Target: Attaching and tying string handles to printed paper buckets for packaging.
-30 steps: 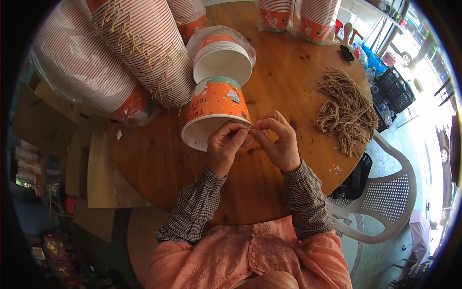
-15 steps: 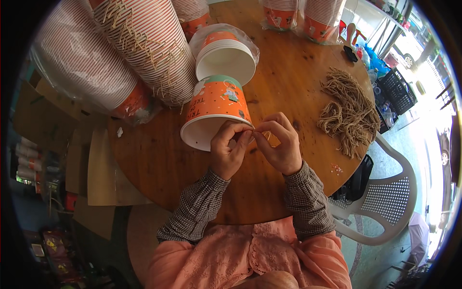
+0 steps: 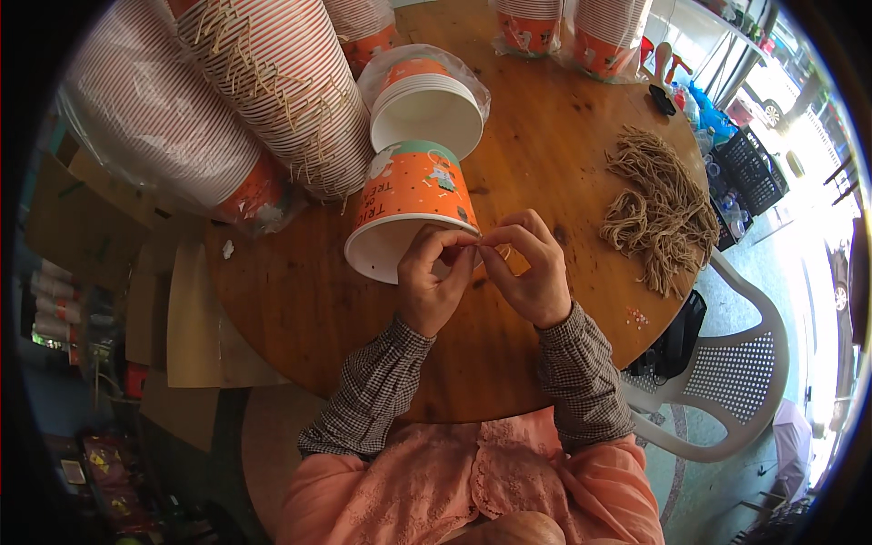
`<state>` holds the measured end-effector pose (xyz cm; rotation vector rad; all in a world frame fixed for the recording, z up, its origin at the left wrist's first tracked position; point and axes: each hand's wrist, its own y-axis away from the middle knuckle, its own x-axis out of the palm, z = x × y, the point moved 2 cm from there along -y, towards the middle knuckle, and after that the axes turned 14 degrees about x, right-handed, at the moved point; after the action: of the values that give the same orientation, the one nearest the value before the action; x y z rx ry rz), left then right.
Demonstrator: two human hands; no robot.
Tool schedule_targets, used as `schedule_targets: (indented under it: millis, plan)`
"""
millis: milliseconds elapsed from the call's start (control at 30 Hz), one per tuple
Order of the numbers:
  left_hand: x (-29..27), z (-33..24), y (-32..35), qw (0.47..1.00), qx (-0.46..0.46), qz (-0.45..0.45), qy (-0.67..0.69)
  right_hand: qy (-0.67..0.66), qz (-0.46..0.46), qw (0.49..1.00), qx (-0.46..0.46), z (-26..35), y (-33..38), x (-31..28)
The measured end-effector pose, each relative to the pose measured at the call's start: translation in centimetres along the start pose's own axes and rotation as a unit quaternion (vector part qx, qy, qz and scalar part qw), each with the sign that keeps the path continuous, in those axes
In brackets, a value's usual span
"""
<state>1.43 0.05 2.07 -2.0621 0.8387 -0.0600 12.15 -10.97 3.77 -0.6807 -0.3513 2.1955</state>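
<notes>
An orange paper bucket (image 3: pixel 409 204) with a white inside lies on its side on the round wooden table (image 3: pixel 300 309), its rim toward me. My left hand (image 3: pixel 434 280) pinches that rim at its right side. My right hand (image 3: pixel 530 268) meets it there, fingertips pinching a thin brown string (image 3: pixel 498 250) against the rim. Both hands touch each other at the fingertips. How the string sits on the bucket is hidden by my fingers.
Long stacks of striped paper buckets (image 3: pixel 263 91) lie at the back left. A bagged stack of white-mouthed buckets (image 3: pixel 425 100) sits behind the orange one. A heap of brown strings (image 3: pixel 658 209) lies at the right. A white plastic chair (image 3: pixel 727 372) stands right of the table.
The bucket has tipped slightly, and my fingers have shifted a little along its rim. Both hands stay pinched together at the same spot.
</notes>
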Motion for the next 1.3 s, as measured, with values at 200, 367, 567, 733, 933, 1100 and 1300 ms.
schedule_targets:
  millis: [200,367,567,733,933,1100,1300]
  plan:
    - [0.0,0.5,0.2,0.955,-0.156,-0.018,0.250,0.016,-0.014,1.000,-0.015,-0.3,0.0,0.2]
    - [-0.5,1.5,0.7,0.922,-0.211,-0.012,0.324,0.019,-0.006,1.000,-0.011,-0.1,0.0,0.3]
    - [-0.1,0.5,0.3,0.912,-0.252,-0.011,0.324,0.021,-0.014,1.000,0.003,-0.3,0.0,0.1]
    - [-0.4,1.9,0.9,0.895,-0.263,0.033,0.359,0.015,-0.014,1.000,0.011,-0.3,0.1,0.2]
    - [-0.4,2.1,0.6,0.816,-0.337,0.017,0.470,-0.098,0.054,0.990,0.084,-1.3,0.0,0.6]
    - [-0.2,1.9,0.7,0.771,-0.368,-0.020,0.520,-0.217,0.071,0.952,0.203,-2.0,0.2,1.3]
    - [-0.3,2.3,1.0,0.765,-0.389,-0.058,0.511,-0.049,0.021,0.998,0.032,-0.4,0.2,0.7]
